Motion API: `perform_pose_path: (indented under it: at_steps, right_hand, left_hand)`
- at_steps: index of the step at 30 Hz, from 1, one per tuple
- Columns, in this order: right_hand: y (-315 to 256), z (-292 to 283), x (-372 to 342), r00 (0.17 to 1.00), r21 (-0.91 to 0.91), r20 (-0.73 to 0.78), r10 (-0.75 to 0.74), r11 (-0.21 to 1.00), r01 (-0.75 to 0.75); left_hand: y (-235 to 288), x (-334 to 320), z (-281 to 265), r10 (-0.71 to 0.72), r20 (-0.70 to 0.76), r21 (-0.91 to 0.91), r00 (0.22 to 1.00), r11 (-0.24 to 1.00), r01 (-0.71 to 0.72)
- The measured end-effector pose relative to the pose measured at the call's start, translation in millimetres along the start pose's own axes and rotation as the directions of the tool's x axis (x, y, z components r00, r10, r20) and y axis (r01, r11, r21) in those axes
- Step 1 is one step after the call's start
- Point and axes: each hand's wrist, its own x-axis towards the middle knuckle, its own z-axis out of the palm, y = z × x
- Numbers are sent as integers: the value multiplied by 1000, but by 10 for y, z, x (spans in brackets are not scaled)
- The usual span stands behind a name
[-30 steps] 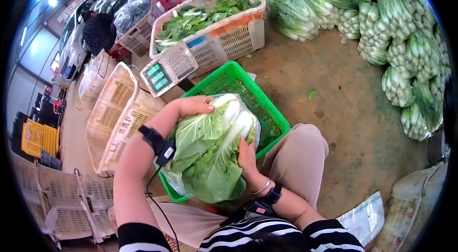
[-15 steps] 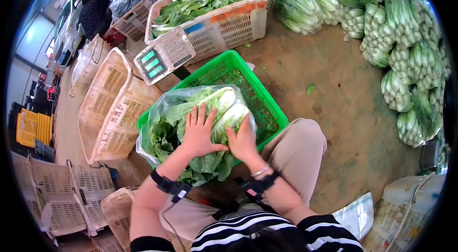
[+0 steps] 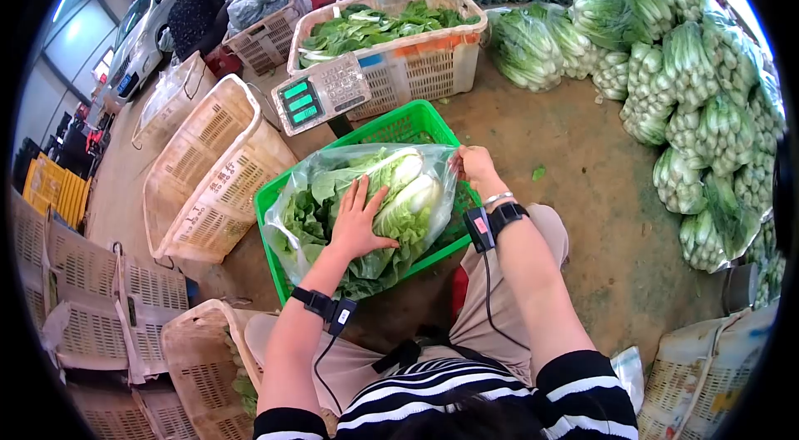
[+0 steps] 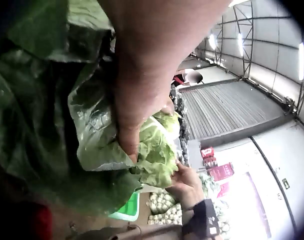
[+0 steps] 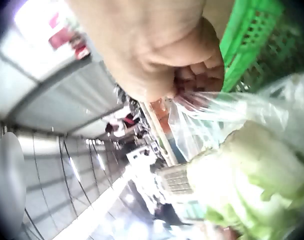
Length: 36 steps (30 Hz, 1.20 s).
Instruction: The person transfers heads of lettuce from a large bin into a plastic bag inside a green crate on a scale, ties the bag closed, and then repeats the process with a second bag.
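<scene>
A clear plastic bag point(image 3: 293, 176) of leafy cabbage point(image 3: 420, 197) lies in a green basket point(image 3: 436, 260) in front of the person. The left hand point(image 3: 358, 222) rests on the leaves with its fingers spread. Over at the basket's right side, the right hand point(image 3: 477, 166) pinches the bag's edge. In the right wrist view, the plastic point(image 5: 189, 125) is gathered between its curled fingers and stretches toward the white cabbage stems. Dark green leaves fill much of the left wrist view, beside the left hand point(image 4: 137, 100).
A scale display point(image 3: 321, 94) stands behind the basket. Beyond it is a large crate point(image 3: 424, 78) of loose greens. An upright crate point(image 3: 225, 190) is on the left, and bagged greens point(image 3: 691, 115) are piled at the right. Another person point(image 3: 196, 17) is in the back left.
Both hands first held the cabbage, then lay on it in the open bag. The right hand has since moved right and taken the bag's edge; the left stays on the leaves.
</scene>
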Motion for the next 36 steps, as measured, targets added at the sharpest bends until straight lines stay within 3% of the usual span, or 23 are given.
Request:
perform_pose_path:
  at_steps: [2,4,5,6,7,8,10,11,12,14,18,20,22,24,26,27,28,29,30,32,33,35,36]
  right_hand:
    - [-129,75,-306,998,503,-68,-15,863,48]
    - [-42,115,-468,999,565,-3,-37,824,32]
    - [-118,175,-697,920,114,-246,-305,933,340]
    - [-268,248,-926,724,-400,-312,-615,776,488]
    - [-499,322,-1160,564,-469,-333,-756,652,596]
    - [-524,404,-1162,564,-469,-331,-756,651,597]
    - [-602,497,-1120,819,-478,185,-543,679,558]
    - [-591,538,-892,893,-796,336,-300,416,440]
    - [-546,522,-736,891,-795,332,-309,417,440]
    - [-526,471,-515,978,-941,175,-113,271,200]
    - [-287,483,-84,947,-945,321,12,73,319]
    - [-176,485,67,946,-944,323,-3,73,322]
    - [-102,466,123,960,-905,130,-249,366,217]
    - [-82,437,193,916,-864,143,-376,404,300]
    - [-168,326,213,992,-376,-27,-124,920,105]
    - [-237,153,180,994,-67,85,-69,995,75]
    - [-420,-43,-6,978,243,203,-42,970,-9]
    - [-514,-211,-212,914,290,400,-62,955,-63]
    - [-646,-319,-455,811,329,576,-102,937,-116]
    - [-1008,-191,-1172,690,172,712,132,919,-354]
    - [-1122,-97,-1448,690,169,710,140,917,-360]
    - [-1300,130,-1767,719,187,693,-64,978,-93]
    - [-1363,277,-1712,721,300,685,-101,942,-153]
  left_hand:
    - [-35,-61,11,-8,-31,-34,999,999,7]
    - [-63,-125,47,-8,-71,-47,997,999,5]
    - [-103,-148,88,6,-74,-87,997,996,-12]
    - [-119,-174,129,-8,-77,-93,997,996,1]
    - [-119,-185,168,30,-122,-99,992,994,-43]
    - [-114,-175,191,76,-168,-99,983,991,-94]
    - [-95,-172,206,78,-177,-94,981,991,-95]
    - [-78,-187,195,73,-162,-77,984,993,-87]
    - [-70,-165,172,69,-157,-58,985,995,-79]
    - [-54,-177,177,58,-154,-58,986,996,-67]
    - [-26,-190,149,48,-142,-52,989,997,-56]
    - [-14,-168,138,54,-141,-49,989,997,-61]
    - [-19,-152,113,35,-101,-58,994,998,-41]
    - [-50,-118,100,25,-92,-61,995,998,-31]
    - [-69,-114,100,38,-82,-91,996,995,-45]
    - [-116,-76,87,33,-55,-112,998,993,-39]
    - [-149,-29,32,17,-36,-139,999,990,-22]
    - [-198,19,6,8,-12,-172,1000,985,-10]
    - [-248,94,-27,4,0,-199,1000,980,-4]
    - [-266,215,-52,1,33,-202,999,979,6]
    - [-249,276,-49,1,71,-160,997,987,10]
    - [-195,383,-11,-10,75,-121,997,992,19]
    - [-117,377,-4,-12,83,-125,997,992,22]
